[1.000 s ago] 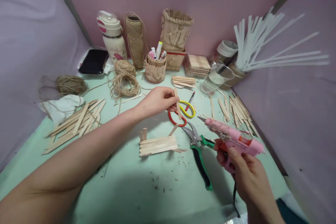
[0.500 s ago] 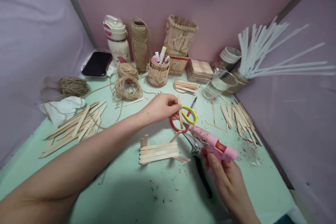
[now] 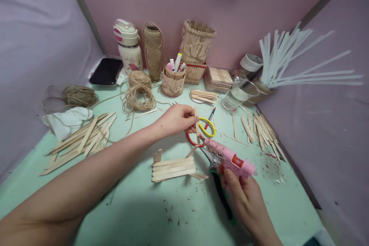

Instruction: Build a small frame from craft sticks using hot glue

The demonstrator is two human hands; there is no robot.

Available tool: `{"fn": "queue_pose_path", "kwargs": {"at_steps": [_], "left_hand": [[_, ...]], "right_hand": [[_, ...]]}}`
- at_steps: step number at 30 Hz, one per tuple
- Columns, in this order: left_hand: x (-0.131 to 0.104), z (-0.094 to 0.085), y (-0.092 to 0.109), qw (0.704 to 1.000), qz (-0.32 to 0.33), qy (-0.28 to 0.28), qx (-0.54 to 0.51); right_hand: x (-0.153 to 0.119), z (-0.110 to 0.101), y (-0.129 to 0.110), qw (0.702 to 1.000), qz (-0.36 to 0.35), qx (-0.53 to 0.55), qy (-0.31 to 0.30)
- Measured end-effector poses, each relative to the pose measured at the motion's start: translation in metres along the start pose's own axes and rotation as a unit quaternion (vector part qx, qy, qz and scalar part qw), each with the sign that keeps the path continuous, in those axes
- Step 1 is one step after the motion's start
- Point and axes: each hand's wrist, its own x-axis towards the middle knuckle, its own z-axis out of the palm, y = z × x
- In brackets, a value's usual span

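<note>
One wooden stick (image 3: 197, 127) between left fingers (image 3: 191, 120)

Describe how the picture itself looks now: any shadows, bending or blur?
Head view: a broad, soft shadow darkens the front of the green tabletop; head view: the dark wall edges splay outward, probably from a wide lens; head view: the pink glue gun is fairly clear, but lettering on the bottle is too soft to read.

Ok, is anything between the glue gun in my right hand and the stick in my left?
Nothing visible stands between the pink hot glue gun and the wooden craft stick; the red and yellow scissor handles only show behind.
</note>
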Motion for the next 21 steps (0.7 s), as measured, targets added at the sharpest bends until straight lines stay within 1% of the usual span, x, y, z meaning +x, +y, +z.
{"fn": "queue_pose_path", "kwargs": {"at_steps": [5,10,14,21], "left_hand": [[-0.0004,0.0004,0.0003,1.000,0.008,-0.003,-0.011],[-0.0017,0.0006,0.0018,1.000,-0.002,0.005,-0.003],[-0.0016,0.0004,0.0012,1.000,0.007,-0.001,-0.004],[-0.0015,0.0003,-0.0001,1.000,0.007,-0.002,-0.003]], "right_hand": [[0.0001,0.0001,0.0000,1.000,0.017,0.001,-0.012],[0.0005,0.0005,0.0006,1.000,0.011,0.002,-0.012],[0.0014,0.0002,0.0015,1.000,0.003,0.003,-0.010],[0.0025,0.0006,-0.0040,1.000,0.002,0.009,-0.012]]}}
